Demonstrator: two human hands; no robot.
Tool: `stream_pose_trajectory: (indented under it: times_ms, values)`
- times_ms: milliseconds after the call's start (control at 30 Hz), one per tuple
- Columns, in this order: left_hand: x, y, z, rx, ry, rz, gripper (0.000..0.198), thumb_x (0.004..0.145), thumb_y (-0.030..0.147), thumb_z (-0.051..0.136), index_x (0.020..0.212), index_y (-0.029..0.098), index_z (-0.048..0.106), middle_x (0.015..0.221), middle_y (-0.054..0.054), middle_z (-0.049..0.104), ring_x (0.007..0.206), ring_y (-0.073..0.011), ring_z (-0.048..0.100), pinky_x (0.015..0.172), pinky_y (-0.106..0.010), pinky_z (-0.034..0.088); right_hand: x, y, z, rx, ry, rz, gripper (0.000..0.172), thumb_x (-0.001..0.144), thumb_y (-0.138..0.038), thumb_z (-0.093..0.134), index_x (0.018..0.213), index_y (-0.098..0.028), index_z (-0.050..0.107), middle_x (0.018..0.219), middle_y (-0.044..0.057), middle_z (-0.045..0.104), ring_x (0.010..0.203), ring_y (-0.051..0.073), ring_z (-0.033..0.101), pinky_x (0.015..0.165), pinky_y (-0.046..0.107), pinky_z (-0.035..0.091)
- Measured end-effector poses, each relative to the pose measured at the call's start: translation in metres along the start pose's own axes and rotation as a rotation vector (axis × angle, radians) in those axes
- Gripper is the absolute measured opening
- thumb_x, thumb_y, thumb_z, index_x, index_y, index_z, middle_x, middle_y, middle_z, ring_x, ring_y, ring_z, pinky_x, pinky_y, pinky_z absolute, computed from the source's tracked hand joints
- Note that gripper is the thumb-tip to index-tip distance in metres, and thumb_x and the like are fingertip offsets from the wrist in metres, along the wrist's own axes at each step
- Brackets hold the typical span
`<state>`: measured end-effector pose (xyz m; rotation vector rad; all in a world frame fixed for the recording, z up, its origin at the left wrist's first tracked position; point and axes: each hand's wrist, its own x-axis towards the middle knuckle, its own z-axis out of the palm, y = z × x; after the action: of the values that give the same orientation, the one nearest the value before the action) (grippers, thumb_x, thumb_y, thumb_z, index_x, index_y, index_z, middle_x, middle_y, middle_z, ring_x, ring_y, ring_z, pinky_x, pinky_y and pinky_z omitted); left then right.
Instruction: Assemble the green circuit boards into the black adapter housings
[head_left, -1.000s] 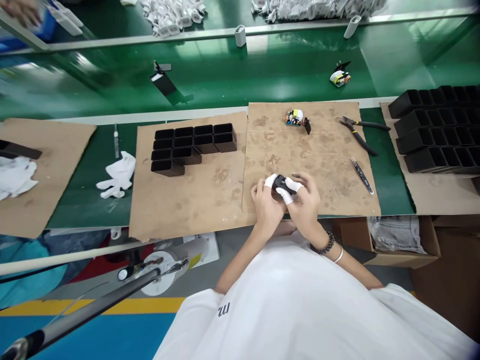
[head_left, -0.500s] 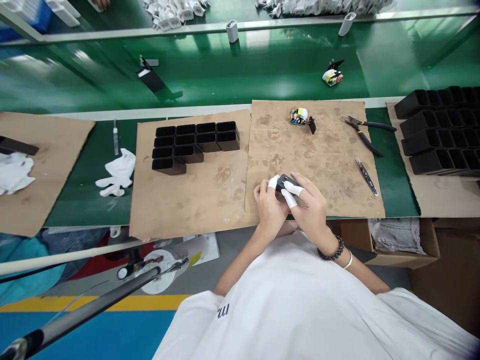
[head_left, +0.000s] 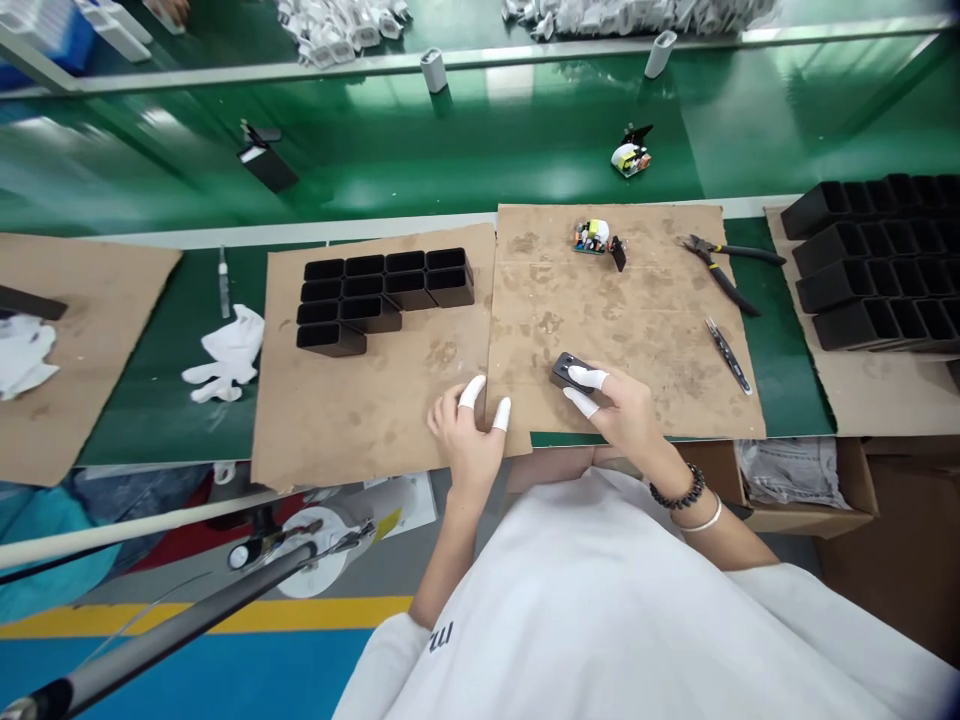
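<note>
A small black case [head_left: 568, 371] is held by my right hand [head_left: 619, 400], thumb and fingers in white finger covers, above the right cardboard sheet [head_left: 637, 300]. My left hand [head_left: 469, 430] is over the near edge of the left cardboard [head_left: 420, 420], its thumb and index finger in white covers and spread apart with nothing between them. Rows of open black cases [head_left: 330, 338] stand on the left cardboard. A circuit board with parts [head_left: 592, 236] lies beyond my right hand. Black-handled cutters [head_left: 724, 270] and tweezers [head_left: 727, 356] rest on the right.
More black cases [head_left: 862, 325] stand in rows at the far right. White gloves [head_left: 229, 355] and a thin tube [head_left: 224, 285] lie left. Another circuit board [head_left: 630, 158] and a black part [head_left: 268, 167] sit on the green surface behind. An open carton [head_left: 810, 515] is below the right edge.
My left hand has let go of the black case and moved left, its fingers opening. My right hand still holds the case at nearly the same spot. The view has shifted slightly.
</note>
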<state>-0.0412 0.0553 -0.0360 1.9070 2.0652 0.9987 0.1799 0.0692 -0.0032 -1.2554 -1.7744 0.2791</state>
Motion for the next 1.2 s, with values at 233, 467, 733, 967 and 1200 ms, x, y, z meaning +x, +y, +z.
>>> stream_pose_trajectory:
  times_ms: [233,467,733,967,1200]
  values:
    - [0.003,0.009,0.009,0.011,0.044,0.026,0.025,0.093,0.034,0.067,0.114,0.023,0.073,0.114,-0.011,0.07,0.111,-0.0295,0.063,0.108,-0.049,0.04,0.003,0.003,-0.001,0.008,0.016,-0.025,0.019,0.094,-0.022,0.069,0.111,-0.025,0.076,0.109,0.008,0.082,0.092,0.025,0.08,0.079,0.038,0.069]
    - [0.003,0.008,0.007,0.004,0.046,0.019,0.023,0.091,0.034,0.069,0.113,0.025,0.073,0.114,-0.01,0.071,0.112,-0.0292,0.064,0.11,-0.05,0.041,-0.006,0.003,0.008,-0.047,-0.024,0.064,0.016,0.095,-0.025,0.068,0.108,-0.026,0.076,0.115,0.009,0.08,0.099,0.025,0.08,0.083,0.038,0.069]
    - [0.012,0.044,0.009,-0.506,-0.342,0.107,0.063,0.087,0.035,0.074,0.146,0.026,0.055,0.154,-0.011,0.058,0.148,-0.0283,0.049,0.128,-0.052,0.03,-0.011,0.018,0.015,0.098,-0.081,0.107,0.018,0.096,-0.028,0.066,0.111,-0.024,0.075,0.117,0.01,0.08,0.104,0.026,0.079,0.089,0.041,0.067]
    - [0.037,0.065,0.035,-0.973,-0.368,-0.191,0.031,0.094,0.035,0.064,0.115,0.017,0.078,0.123,-0.011,0.079,0.12,-0.0238,0.072,0.112,-0.04,0.053,-0.012,0.016,0.016,0.166,-0.069,0.119,0.029,0.094,-0.024,0.068,0.122,-0.022,0.071,0.125,0.009,0.078,0.113,0.024,0.077,0.099,0.04,0.065]
    - [0.049,0.059,0.033,-1.065,-0.47,-0.197,0.022,0.085,0.033,0.074,0.102,0.021,0.08,0.112,-0.007,0.081,0.109,-0.0221,0.074,0.103,-0.038,0.056,-0.012,0.015,0.013,0.204,-0.096,0.137,0.033,0.093,-0.019,0.067,0.126,-0.027,0.07,0.132,0.006,0.075,0.121,0.023,0.073,0.104,0.04,0.062]
